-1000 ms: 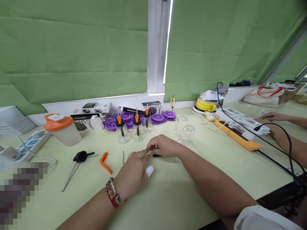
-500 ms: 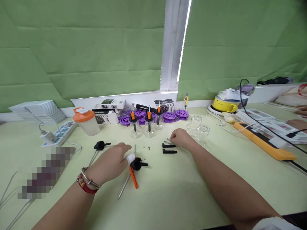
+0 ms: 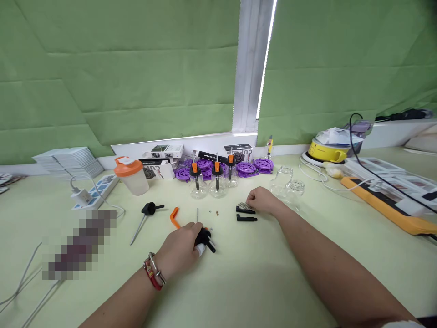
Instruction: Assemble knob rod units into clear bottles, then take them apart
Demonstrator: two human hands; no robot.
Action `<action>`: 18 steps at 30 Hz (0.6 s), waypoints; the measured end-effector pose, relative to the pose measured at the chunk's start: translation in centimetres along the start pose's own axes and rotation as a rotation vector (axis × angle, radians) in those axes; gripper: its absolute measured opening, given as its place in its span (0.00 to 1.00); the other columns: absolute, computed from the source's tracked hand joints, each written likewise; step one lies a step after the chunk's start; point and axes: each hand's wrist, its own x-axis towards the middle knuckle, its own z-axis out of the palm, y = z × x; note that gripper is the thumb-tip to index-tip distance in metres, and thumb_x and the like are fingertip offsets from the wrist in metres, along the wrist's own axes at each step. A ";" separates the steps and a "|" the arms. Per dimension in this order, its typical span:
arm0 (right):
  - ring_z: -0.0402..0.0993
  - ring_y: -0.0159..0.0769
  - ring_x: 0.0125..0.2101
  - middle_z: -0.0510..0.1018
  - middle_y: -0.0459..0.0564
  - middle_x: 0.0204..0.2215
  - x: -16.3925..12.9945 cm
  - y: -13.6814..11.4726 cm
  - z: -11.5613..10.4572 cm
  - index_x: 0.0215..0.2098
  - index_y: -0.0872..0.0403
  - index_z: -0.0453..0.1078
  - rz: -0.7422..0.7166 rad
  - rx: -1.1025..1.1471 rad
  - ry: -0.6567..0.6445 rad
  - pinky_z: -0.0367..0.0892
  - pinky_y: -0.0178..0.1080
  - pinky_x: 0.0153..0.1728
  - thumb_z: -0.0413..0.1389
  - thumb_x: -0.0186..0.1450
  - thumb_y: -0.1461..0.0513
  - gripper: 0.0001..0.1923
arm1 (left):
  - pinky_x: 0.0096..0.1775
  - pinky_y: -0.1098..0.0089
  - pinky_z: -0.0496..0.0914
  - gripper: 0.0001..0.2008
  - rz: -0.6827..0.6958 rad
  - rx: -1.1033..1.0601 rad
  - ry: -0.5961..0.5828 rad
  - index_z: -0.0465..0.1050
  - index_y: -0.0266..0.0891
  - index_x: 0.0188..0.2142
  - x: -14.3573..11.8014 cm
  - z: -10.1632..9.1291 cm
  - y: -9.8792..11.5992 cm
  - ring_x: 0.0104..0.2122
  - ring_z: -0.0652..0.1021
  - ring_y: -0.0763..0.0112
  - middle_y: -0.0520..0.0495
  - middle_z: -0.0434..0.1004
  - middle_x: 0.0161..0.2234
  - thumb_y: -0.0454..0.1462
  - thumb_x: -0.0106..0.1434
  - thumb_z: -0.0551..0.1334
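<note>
My left hand (image 3: 180, 249), with a bracelet at the wrist and a white wrap on one fingertip, grips a black pump head (image 3: 205, 238) on the pale green table (image 3: 259, 278). My right hand (image 3: 262, 200) rests farther back with its fingertips on small metal springs (image 3: 244, 206) beside two black plastic bars (image 3: 246, 218). An orange lever (image 3: 174, 217) and a thin metal pin (image 3: 197, 214) lie just beyond my left hand. Another black pump head with a long tube (image 3: 146, 215) lies to the left.
Three small glass bottles with orange-and-black tops (image 3: 215, 181) stand before purple plastic wheels (image 3: 251, 166) and boxes (image 3: 160, 169). Two empty glass jars (image 3: 288, 182), an orange-lidded cup (image 3: 131, 175), a power strip (image 3: 92, 191), a yellow appliance (image 3: 327, 152) and an orange power strip (image 3: 382, 205) surround them.
My left hand pulled the black pump head nearer and closed on it, leaving the orange lever behind. My right hand stayed by the springs. The view shifted slightly left.
</note>
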 end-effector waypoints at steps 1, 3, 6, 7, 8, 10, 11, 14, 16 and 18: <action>0.72 0.32 0.26 0.79 0.49 0.25 0.0 0.0 -0.1 0.24 0.56 0.74 -0.001 0.004 0.008 0.60 0.30 0.24 0.56 0.53 0.65 0.04 | 0.35 0.66 0.67 0.15 0.000 -0.010 0.009 0.67 0.42 0.42 0.0 0.1 -0.1 0.37 0.75 0.61 0.45 0.74 0.40 0.34 0.54 0.55; 0.72 0.33 0.27 0.79 0.50 0.27 -0.1 -0.1 -0.3 0.26 0.56 0.74 -0.003 0.008 0.027 0.61 0.31 0.25 0.56 0.53 0.65 0.05 | 0.37 0.66 0.67 0.19 -0.008 -0.034 0.027 0.67 0.42 0.45 0.0 0.3 -0.4 0.40 0.75 0.61 0.45 0.74 0.42 0.32 0.52 0.56; 0.72 0.33 0.28 0.79 0.50 0.29 -0.4 -0.6 -0.3 0.28 0.56 0.74 -0.034 0.027 0.056 0.61 0.31 0.26 0.55 0.55 0.64 0.06 | 0.39 0.66 0.67 0.24 0.021 -0.093 0.041 0.65 0.41 0.49 0.1 0.5 -0.8 0.42 0.74 0.60 0.44 0.73 0.44 0.31 0.50 0.57; 0.72 0.33 0.28 0.78 0.49 0.29 -0.6 -0.9 -0.1 0.28 0.56 0.74 -0.061 0.041 0.062 0.61 0.31 0.26 0.55 0.56 0.63 0.06 | 0.39 0.66 0.67 0.24 0.041 -0.114 0.044 0.65 0.41 0.49 0.1 0.4 -0.9 0.43 0.74 0.60 0.44 0.73 0.45 0.30 0.50 0.57; 0.72 0.33 0.28 0.78 0.49 0.28 -0.8 -1.3 0.1 0.29 0.56 0.74 -0.098 0.060 0.059 0.61 0.31 0.27 0.54 0.57 0.63 0.06 | 0.39 0.66 0.67 0.24 0.059 -0.132 0.047 0.65 0.41 0.48 0.1 0.4 -1.1 0.42 0.74 0.60 0.44 0.72 0.45 0.29 0.49 0.56; 0.72 0.33 0.28 0.78 0.48 0.29 -1.5 -2.5 0.8 0.30 0.55 0.74 -0.198 0.099 0.019 0.62 0.32 0.28 0.54 0.58 0.63 0.07 | 0.37 0.66 0.66 0.24 0.080 -0.144 0.053 0.65 0.41 0.46 0.1 0.2 -1.4 0.40 0.74 0.61 0.45 0.72 0.43 0.27 0.47 0.55; 0.72 0.33 0.29 0.78 0.48 0.29 -1.9 -3.2 1.3 0.31 0.54 0.74 -0.264 0.111 -0.021 0.62 0.32 0.29 0.53 0.58 0.64 0.07 | 0.36 0.67 0.66 0.23 0.081 -0.139 0.052 0.66 0.41 0.43 0.1 0.0 -1.6 0.39 0.73 0.62 0.46 0.72 0.41 0.27 0.46 0.55; 0.71 0.33 0.33 0.77 0.47 0.33 -3.7 -5.6 3.0 0.31 0.52 0.75 -0.547 0.013 -0.130 0.60 0.33 0.32 0.52 0.60 0.65 0.09 | 0.33 0.68 0.64 0.18 0.078 -0.133 0.031 0.67 0.41 0.38 0.0 -0.5 -2.0 0.34 0.72 0.65 0.48 0.71 0.37 0.26 0.45 0.55; 0.70 0.34 0.32 0.76 0.48 0.30 -4.8 -6.8 4.1 0.29 0.53 0.74 -0.693 -0.149 -0.146 0.57 0.33 0.30 0.50 0.62 0.66 0.11 | 0.32 0.69 0.64 0.17 0.080 -0.146 0.016 0.67 0.41 0.36 0.0 -0.8 -2.1 0.33 0.72 0.66 0.48 0.70 0.35 0.27 0.45 0.55; 0.68 0.33 0.28 0.74 0.48 0.28 -5.6 -7.7 5.0 0.26 0.54 0.72 -0.731 -0.319 -0.164 0.53 0.34 0.27 0.49 0.63 0.68 0.12 | 0.32 0.68 0.63 0.17 0.089 -0.155 0.010 0.67 0.40 0.36 0.0 -0.9 -2.2 0.32 0.71 0.66 0.48 0.69 0.35 0.27 0.45 0.55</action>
